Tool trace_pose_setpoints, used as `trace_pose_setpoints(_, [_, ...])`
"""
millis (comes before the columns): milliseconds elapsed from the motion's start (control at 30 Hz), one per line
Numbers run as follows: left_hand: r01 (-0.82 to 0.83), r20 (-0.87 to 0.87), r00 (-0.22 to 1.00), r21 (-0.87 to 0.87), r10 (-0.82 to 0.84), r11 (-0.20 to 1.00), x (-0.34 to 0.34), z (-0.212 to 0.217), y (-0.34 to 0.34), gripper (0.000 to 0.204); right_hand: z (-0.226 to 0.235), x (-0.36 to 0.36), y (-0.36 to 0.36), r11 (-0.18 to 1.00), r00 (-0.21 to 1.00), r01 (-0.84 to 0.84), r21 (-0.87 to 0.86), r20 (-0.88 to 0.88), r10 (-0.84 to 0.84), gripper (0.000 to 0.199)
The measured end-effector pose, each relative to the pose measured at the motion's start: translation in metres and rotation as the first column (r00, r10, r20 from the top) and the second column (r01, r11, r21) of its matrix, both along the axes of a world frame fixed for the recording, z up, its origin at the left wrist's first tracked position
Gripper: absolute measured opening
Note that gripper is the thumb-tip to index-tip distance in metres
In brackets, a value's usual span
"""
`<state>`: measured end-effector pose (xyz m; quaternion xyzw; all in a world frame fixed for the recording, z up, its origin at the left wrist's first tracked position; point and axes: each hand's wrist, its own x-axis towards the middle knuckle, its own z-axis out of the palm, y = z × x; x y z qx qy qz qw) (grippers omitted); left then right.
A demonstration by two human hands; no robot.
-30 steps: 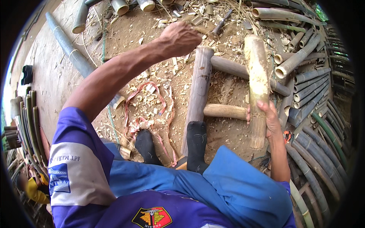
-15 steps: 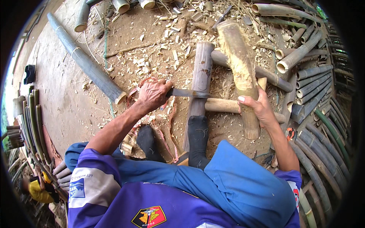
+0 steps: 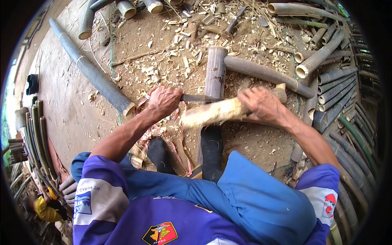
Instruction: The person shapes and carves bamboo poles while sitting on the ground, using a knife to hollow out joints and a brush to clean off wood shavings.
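Observation:
My left hand [image 3: 164, 101] is closed around the handle of a knife [image 3: 200, 98]. Its dark, flat blade points right and lies over a grey bamboo length [image 3: 216, 69] on the ground. In my right hand [image 3: 263, 105] is a bamboo club [image 3: 212, 112], held almost level. Its pale, frayed side sits just below the blade, and whether the two touch I cannot tell. A light bamboo pole [image 3: 247, 119] passes under the club and my right hand, mostly hidden by them. My socked foot [image 3: 211, 151] is against the lower part of the grey length.
A thick bamboo pole [image 3: 269, 73] extends right from the grey length. Another long pole [image 3: 87, 61] lies at left. Chips litter the dirt, with a chisel-like tool [image 3: 235, 20] among them. Stacked bamboo [image 3: 337, 85] lines the right. A person in yellow [image 3: 48, 208] is at lower left.
My right hand has swung the club from upright down to nearly level, its frayed end now toward the left, by the knife. My left hand and the knife have shifted slightly.

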<state>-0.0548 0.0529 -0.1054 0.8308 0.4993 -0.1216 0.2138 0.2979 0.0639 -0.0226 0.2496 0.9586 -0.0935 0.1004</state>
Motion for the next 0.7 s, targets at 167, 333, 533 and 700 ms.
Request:
trace_pose_setpoints(167, [0.031, -0.016, 0.999, -0.010, -0.032, 0.999, 0.003, -0.005, 0.002, 0.016, -0.014, 0.006, -0.005, 0.980, 0.933, -0.172, 0.098, -0.303, 0.194, 0.033])
trace_pose_setpoints(333, [0.069, -0.082, 0.994, -0.049, -0.072, 0.996, -0.004, -0.018, 0.002, 0.022, 0.012, -0.017, -0.013, 0.987, 0.996, 0.050, -0.150, -0.065, -0.060, 0.046])
trace_pose_setpoints(533, [0.032, -0.069, 0.997, -0.093, -0.039, 0.995, 0.001, -0.008, 0.002, 0.022, -0.010, 0.010, 0.013, 0.988, 0.994, 0.072, 0.136, 0.071, -0.083, 0.035])
trace_pose_setpoints(700, [0.041, -0.071, 0.996, -0.060, -0.045, 0.997, 0.003, -0.003, 0.008, 0.020, 0.002, -0.021, -0.021, 0.993, 0.934, -0.120, -0.012, -0.340, 0.109, 0.033])
